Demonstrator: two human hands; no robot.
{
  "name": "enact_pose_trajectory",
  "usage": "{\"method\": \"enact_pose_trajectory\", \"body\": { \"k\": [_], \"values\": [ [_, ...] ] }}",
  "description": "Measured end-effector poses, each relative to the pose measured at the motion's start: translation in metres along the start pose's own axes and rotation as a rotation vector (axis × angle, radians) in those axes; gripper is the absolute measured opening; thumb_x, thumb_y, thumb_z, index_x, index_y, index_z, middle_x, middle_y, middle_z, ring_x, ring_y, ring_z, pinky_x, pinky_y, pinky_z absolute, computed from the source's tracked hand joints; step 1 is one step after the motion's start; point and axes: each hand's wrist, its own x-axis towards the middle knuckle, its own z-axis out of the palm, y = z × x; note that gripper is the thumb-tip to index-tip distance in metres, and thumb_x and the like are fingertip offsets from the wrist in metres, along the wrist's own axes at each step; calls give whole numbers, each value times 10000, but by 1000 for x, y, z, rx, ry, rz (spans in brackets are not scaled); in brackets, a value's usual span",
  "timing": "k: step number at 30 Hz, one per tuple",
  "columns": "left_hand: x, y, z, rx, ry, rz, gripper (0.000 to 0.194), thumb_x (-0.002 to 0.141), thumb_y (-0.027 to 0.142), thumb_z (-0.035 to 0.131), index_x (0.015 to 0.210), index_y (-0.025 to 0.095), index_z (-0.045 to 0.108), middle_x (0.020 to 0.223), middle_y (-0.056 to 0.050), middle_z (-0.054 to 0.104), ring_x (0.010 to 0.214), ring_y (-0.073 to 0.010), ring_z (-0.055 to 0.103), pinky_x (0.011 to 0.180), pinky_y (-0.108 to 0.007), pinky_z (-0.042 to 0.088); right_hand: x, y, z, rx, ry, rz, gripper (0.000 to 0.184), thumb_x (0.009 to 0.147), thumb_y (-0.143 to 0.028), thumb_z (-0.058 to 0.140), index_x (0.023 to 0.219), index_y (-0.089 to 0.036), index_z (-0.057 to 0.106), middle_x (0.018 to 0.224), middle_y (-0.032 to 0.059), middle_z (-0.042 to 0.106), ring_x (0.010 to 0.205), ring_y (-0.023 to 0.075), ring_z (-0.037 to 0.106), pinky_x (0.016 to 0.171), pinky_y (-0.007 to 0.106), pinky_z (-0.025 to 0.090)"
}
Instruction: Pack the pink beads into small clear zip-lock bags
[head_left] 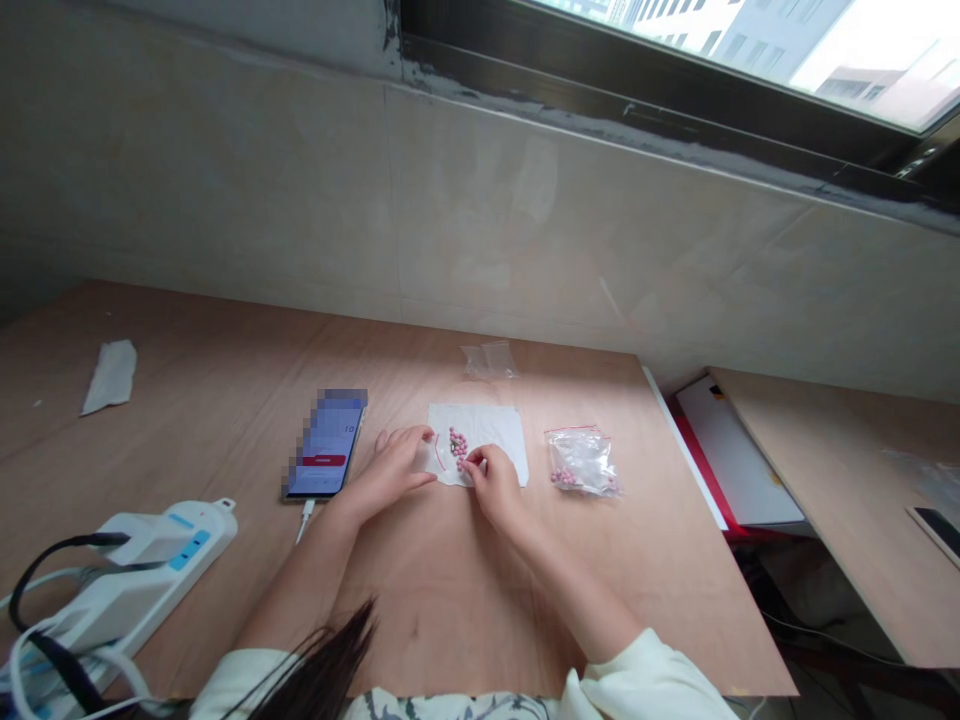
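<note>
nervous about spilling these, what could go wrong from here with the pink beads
The pink beads look round and sit in a loose heap on the white paper, so they could roll onto the wooden table. The right hand's fingers are right at the heap and could scatter it. The left hand, at the paper's edge, could shift the sheet.

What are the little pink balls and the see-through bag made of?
The pink balls look like smooth, slightly glossy plastic or glass; they are round and catch small glints of light, but the picture can't show which. The bag looks like thin, clear plastic: you can see through it, and its creases shine.
</note>
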Motion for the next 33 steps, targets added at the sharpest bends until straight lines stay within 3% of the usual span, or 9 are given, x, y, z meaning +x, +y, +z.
{"method": "enact_pose_trajectory", "body": {
  "k": [5,9,15,18,23,27,33],
  "values": [
    [0,8,-1,-15,-10,7,388,632,262,586,986,207,437,1070,-51,530,1026,-227,444,889,-361,266,9,-12,0,154,-38,-32,87,725,-212,496,767,-172,562,793,42,592,695,142,513,635,264,400],
    [-2,8,-5,-13,10,3,399,633,257,586,998,204,433,1073,-50,528,1020,-227,438,886,-368,276,9,3,4,-40,1,-27,106,698,-133,491,786,-157,545,825,67,564,812,176,489,713,299,386],
    [-3,3,-5,-19,9,-6,387,629,244,587,985,204,442,1076,-53,527,1026,-238,435,903,-390,264,7,15,6,-178,-27,-35,89,706,-115,465,714,-166,537,775,59,546,792,179,475,692,295,379],
    [-2,4,-3,-25,1,-2,398,631,251,589,997,210,437,1077,-53,526,1039,-235,432,918,-393,246,9,4,4,-78,11,-9,73,712,-144,473,691,-168,538,746,45,558,737,161,491,670,282,386],
    [-2,7,0,-19,-19,-2,392,642,256,579,1001,202,430,1080,-60,522,1038,-232,436,917,-396,242,8,-15,2,104,-38,-49,89,726,-215,493,779,-174,552,807,39,587,693,138,501,644,260,395],
    [-2,7,-1,-19,-20,12,412,638,265,585,1013,207,424,1089,-59,519,1043,-231,431,913,-389,248,-4,-5,4,-67,26,-22,110,708,-196,510,808,-151,526,845,73,552,802,178,477,711,301,378],
    [-2,5,-3,-8,-26,8,400,639,256,586,1003,202,429,1085,-66,523,1046,-230,432,920,-385,240,-11,7,5,-163,-43,-43,86,736,-144,454,711,-171,531,779,58,536,777,178,460,696,296,371]
  ]
}}
